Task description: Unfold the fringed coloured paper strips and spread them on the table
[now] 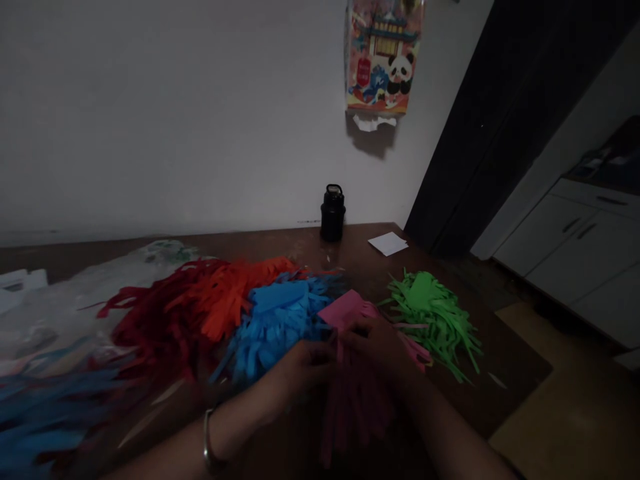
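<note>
A pink fringed sheet [345,310], cut into long strips, lies before me with the strips hanging toward me. From its left side, my left hand [309,363] pinches at the strips just below the uncut band. Over the right side bends my right hand [379,343], its fingertips closed on the same strips. Some loose pink strips stick out beyond the right wrist. Close to my left hand is a blue fringed bundle [280,300]. A green fringed bundle [427,297] rests to the right. The fingertips are dim and partly hidden.
Orange [227,293] and dark red [160,327] fringed bundles lie left, beside clear plastic wrapping [95,283]. More blue strips [45,413] are blurred at lower left. A black bottle [333,215] and white paper [388,243] stand near the wall, below a hanging tissue pack [383,60].
</note>
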`<state>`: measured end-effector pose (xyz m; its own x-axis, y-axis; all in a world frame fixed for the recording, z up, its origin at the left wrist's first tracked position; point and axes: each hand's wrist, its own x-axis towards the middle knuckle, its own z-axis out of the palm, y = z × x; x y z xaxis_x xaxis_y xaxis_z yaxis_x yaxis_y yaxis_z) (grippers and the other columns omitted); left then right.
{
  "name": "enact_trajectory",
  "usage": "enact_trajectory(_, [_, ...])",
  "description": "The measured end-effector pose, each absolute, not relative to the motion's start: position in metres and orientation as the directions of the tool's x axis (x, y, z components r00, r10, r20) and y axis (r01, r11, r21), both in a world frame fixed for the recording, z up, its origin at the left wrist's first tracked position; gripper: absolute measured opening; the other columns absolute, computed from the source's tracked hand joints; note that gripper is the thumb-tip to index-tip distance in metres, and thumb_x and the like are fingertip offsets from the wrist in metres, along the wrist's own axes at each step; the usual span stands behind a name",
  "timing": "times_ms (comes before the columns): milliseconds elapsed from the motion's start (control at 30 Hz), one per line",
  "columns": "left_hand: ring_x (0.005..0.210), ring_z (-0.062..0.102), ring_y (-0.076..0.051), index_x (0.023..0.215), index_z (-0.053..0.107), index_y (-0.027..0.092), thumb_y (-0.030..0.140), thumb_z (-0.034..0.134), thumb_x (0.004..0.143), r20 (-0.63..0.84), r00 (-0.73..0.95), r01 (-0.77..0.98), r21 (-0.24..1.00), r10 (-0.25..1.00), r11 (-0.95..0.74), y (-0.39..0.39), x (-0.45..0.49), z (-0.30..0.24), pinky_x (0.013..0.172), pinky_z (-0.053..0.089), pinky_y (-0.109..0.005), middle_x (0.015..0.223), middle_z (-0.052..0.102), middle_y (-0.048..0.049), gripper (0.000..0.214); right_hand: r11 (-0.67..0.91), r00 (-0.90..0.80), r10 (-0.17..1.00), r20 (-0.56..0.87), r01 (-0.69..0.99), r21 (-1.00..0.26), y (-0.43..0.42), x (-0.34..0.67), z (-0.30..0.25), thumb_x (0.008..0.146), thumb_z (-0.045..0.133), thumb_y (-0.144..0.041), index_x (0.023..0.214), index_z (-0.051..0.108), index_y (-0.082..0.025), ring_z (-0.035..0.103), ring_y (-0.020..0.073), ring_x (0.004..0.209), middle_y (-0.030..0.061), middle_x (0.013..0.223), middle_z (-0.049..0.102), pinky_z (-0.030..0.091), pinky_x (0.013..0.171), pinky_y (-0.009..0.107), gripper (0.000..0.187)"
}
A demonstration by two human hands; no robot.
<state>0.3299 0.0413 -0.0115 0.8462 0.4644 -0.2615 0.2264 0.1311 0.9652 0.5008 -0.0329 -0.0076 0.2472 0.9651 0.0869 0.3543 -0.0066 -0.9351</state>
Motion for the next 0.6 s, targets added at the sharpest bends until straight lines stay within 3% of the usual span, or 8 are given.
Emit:
enact_trajectory(167, [0.058,0.045,-0.011,0.065,0.066,0.017,0.050,0.078,0.060,-0.272,0.768,0.198,0.962,0.580,0.189,0.043,0.331,-0.015,0.058,0.034,-0.023,0.060,0.055,0.0041,0.036,0.098,0.307,0.898,0.316,0.560,-0.822,-0.038,0.498,-0.004,0.082,0.064,-0.023,0.081,0.068,-0.020,0.060,0.0167,0.076,0.0002,0.081,0.068,0.043,0.069,0.027,0.005])
enact_trajectory(300, [0.059,0.044,-0.012,0.064,0.063,0.016,0.056,0.077,0.060,-0.265,0.724,0.174,0.964,0.637,0.202,0.045,0.332,-0.013,0.056,0.033,-0.023,0.061,0.055,0.0034,0.042,0.316,0.053,0.883,0.467,0.668,-0.674,-0.047,0.495,0.000,0.087,0.066,-0.029,0.083,0.066,-0.022,0.060,0.0154,0.071,-0.0002,0.078,0.067,0.042,0.064,0.026,0.008])
enact_trajectory(433, [0.056,0.040,-0.011,0.060,0.057,0.017,0.063,0.077,0.055,-0.253,0.690,0.165,0.967,0.678,0.193,0.046,0.332,-0.012,0.053,0.031,-0.022,0.057,0.049,0.0050,0.050,0.428,-0.120,0.863,0.490,0.690,-0.584,-0.050,0.493,-0.003,0.089,0.065,-0.040,0.077,0.063,-0.022,0.060,0.0159,0.069,0.0009,0.074,0.066,0.040,0.062,0.027,0.023])
enact_trajectory(600, [0.053,0.039,-0.010,0.058,0.056,0.018,0.063,0.077,0.054,-0.242,0.693,0.201,0.969,0.679,0.140,0.046,0.332,-0.013,0.050,0.029,-0.022,0.055,0.048,0.0059,0.050,0.281,0.028,0.912,0.410,0.688,-0.670,-0.046,0.492,-0.006,0.085,0.070,-0.036,0.073,0.063,-0.021,0.056,0.0147,0.065,-0.0011,0.070,0.063,0.037,0.057,0.025,0.021])
